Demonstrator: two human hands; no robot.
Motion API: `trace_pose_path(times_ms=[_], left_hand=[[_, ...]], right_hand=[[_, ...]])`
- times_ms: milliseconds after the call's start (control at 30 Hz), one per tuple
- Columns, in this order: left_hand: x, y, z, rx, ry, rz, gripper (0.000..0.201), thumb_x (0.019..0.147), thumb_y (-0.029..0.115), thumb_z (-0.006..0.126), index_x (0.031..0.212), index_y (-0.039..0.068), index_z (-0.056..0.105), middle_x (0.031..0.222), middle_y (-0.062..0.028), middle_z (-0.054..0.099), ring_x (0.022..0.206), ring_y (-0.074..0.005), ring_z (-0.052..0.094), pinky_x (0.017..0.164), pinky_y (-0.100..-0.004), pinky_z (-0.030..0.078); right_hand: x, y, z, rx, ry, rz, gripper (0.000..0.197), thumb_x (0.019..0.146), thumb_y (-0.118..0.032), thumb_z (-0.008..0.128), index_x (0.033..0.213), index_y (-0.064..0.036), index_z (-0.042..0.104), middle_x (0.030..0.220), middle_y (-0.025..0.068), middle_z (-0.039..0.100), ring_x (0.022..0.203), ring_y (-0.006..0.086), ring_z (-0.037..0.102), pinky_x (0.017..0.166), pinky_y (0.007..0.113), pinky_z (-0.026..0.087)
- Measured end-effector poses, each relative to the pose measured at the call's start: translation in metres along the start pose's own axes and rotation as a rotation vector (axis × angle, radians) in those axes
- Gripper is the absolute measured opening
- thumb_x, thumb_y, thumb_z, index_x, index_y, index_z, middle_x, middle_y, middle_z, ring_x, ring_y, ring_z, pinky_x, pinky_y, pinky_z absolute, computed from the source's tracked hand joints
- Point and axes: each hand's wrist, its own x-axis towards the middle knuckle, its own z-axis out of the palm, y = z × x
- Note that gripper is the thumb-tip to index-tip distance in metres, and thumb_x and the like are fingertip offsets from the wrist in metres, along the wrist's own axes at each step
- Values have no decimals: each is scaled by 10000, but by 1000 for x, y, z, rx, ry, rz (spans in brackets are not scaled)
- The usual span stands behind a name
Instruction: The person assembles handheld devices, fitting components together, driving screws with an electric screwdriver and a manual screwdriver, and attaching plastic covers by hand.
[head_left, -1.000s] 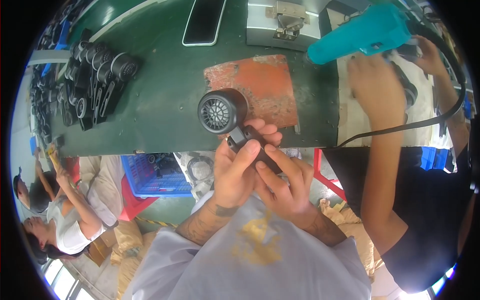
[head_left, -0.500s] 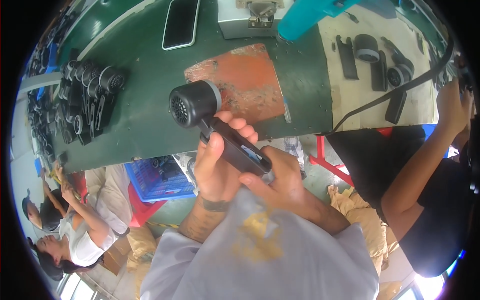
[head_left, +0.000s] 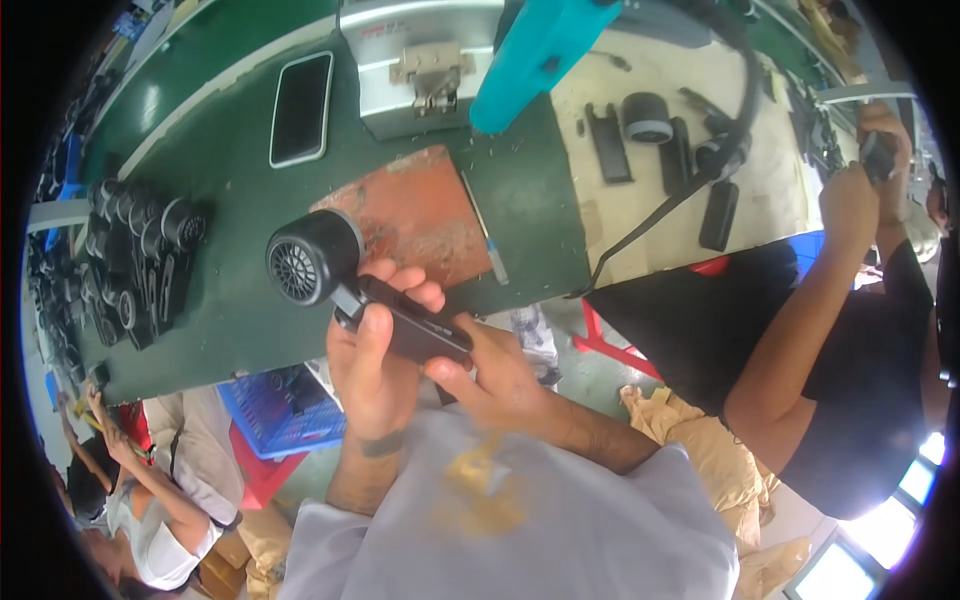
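Gripping a black hair dryer (head_left: 345, 285) above the green workbench (head_left: 230, 310) edge, the left hand (head_left: 370, 370) wraps its handle while the right hand (head_left: 495, 375) pinches the handle's end, probably steadying it; a rust-coloured mat (head_left: 420, 215) lies behind.
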Motion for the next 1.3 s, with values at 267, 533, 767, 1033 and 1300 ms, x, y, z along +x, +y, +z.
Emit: trace_pose_path(times_ms=[267,533,767,1033,1300], left_hand=[[17,47,11,1385,-212,232,382,939,115,686,1293,6,593,1081,-209,705,948,-355,701,850,-413,535],[33,43,0,1517,-152,594,380,849,171,811,1183,25,702,1050,-181,747,928,-361,729,818,-387,584],[41,40,-2,1562,-316,623,310,874,226,774,1125,54,714,974,-120,746,883,-326,715,773,-406,573],[80,24,3,1726,-517,696,339,922,300,703,1187,89,691,1088,-96,683,1108,-288,629,953,-442,518],[82,19,-2,1530,-444,734,321,872,290,757,1110,84,696,1020,-67,678,997,-273,638,881,-411,527]], right_hand=[[86,-12,-54,-166,745,-581,881,868,-228,803,1533,33,288,1459,218,399,1297,325,453,1078,441,380],[141,-47,-78,224,547,-396,474,1005,-154,665,1404,47,505,1118,87,669,1028,116,612,907,273,496],[111,-42,-91,220,583,-458,455,982,-55,626,1402,43,480,1164,96,641,952,145,611,815,269,477],[79,-68,-99,366,637,-571,616,980,-597,587,1122,2,576,773,77,546,688,185,525,628,340,438],[100,-86,-62,456,417,-514,725,912,-674,633,1131,14,563,731,62,551,656,190,547,633,339,449]])
